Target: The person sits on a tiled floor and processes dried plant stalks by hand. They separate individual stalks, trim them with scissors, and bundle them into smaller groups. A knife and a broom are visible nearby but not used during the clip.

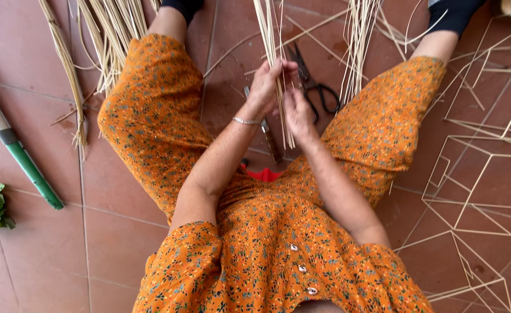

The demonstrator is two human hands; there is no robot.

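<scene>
Both hands are gripping a thin bundle of pale sticks (278, 87) above the tiled floor (116, 232): the left hand (265, 87) is closing around it, and the right hand (297, 113) is pinching it beside black scissors (316, 87).

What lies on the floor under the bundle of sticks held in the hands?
Under the sticks lie black scissors and a knife on the tiles. The hands and sticks cover the knife's upper part.
</scene>
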